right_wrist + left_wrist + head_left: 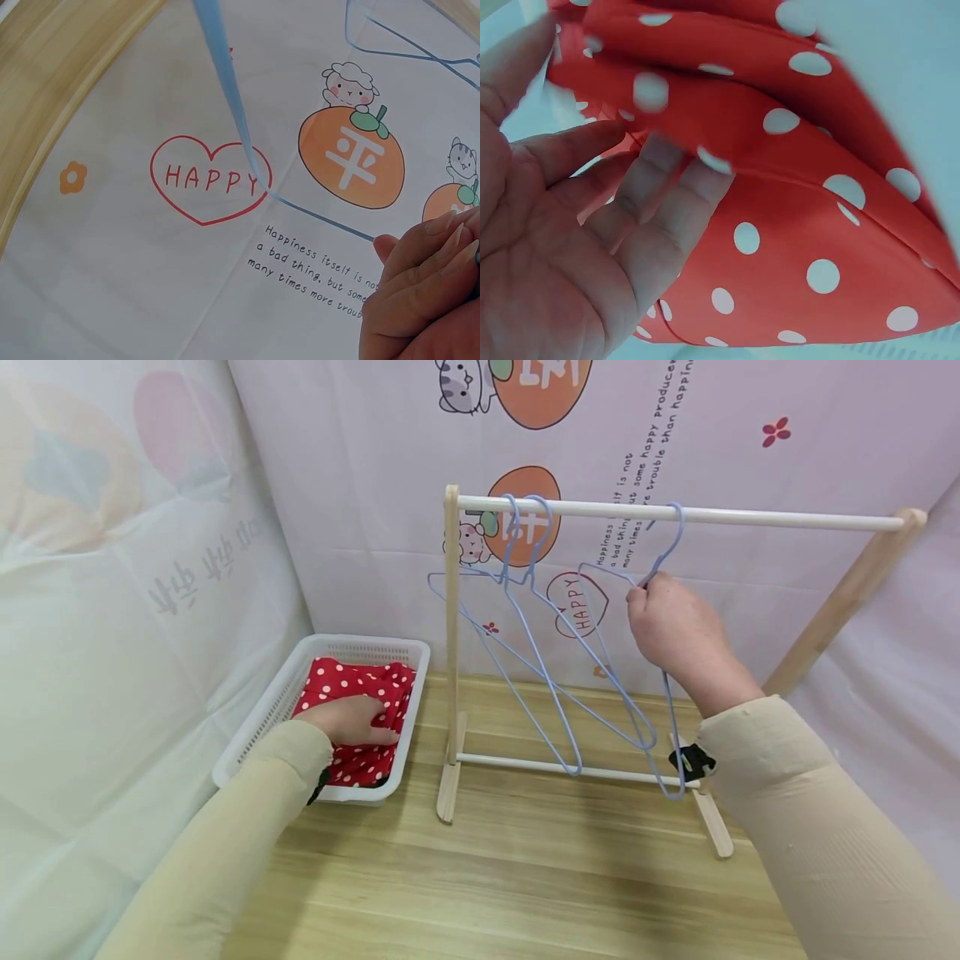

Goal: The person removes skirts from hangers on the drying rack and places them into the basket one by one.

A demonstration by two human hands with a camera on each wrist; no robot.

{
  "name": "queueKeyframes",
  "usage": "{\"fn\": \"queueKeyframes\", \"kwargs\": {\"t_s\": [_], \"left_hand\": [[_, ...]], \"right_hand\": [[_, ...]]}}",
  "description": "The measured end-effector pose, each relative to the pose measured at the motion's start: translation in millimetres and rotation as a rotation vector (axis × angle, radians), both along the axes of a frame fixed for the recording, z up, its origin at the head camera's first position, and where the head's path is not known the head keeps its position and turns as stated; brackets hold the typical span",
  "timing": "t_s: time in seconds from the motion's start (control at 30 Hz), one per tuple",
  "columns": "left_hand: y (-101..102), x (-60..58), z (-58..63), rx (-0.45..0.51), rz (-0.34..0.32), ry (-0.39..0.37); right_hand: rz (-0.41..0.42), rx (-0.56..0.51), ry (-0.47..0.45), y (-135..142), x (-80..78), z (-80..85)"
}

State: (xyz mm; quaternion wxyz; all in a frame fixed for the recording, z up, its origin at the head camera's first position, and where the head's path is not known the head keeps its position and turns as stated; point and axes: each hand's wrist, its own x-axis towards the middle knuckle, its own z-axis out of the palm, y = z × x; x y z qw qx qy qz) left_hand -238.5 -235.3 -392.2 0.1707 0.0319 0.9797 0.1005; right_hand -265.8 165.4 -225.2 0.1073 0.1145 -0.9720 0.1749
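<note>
My right hand (678, 622) grips the neck of a light blue wire hanger (680, 531), whose hook is over the white rail (570, 509). In the right wrist view, that hand's curled fingers (424, 292) show at the lower right, at the end of the hanger's wire. My left hand (351, 720) is over the white basket at the left, at a red cloth with white dots (337, 681). Up close in the left wrist view, its fingers (652, 240) reach under a fold of the cloth, and the thumb stands apart from them.
The white perforated basket (367, 645) stands on the wood-grain surface (510, 885), left of the wooden rack post (453, 627). Several more blue hanger wires, with two hooks (550, 518), hang near the rail's left end. Printed white sheets (360, 468) enclose the back and sides.
</note>
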Motion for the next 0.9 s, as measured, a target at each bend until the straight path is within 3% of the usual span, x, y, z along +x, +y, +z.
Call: {"fn": "queueKeyframes", "kwargs": {"t_s": [0.17,0.37,0.47,0.6,0.9], "left_hand": [[-2,1.5,7.8,0.008,0.012,0.062],[-9,5.7,11.5,-0.081,0.105,0.235],[-13,6.2,9.8,-0.078,0.154,0.266],[-17,5.7,9.3,-0.074,0.166,0.214],[-22,0.7,12.0,-0.076,0.121,0.035]], "right_hand": [[-0.001,0.0,-0.006,0,0.4,0.5],[0.002,0.003,-0.003,0,0.2,1.1],[0.004,0.001,0.004,0,0.1,0.9],[0.008,0.002,0.007,2,0.3,0.8],[0.012,0.003,0.0,3,2.2,1.6]]}}
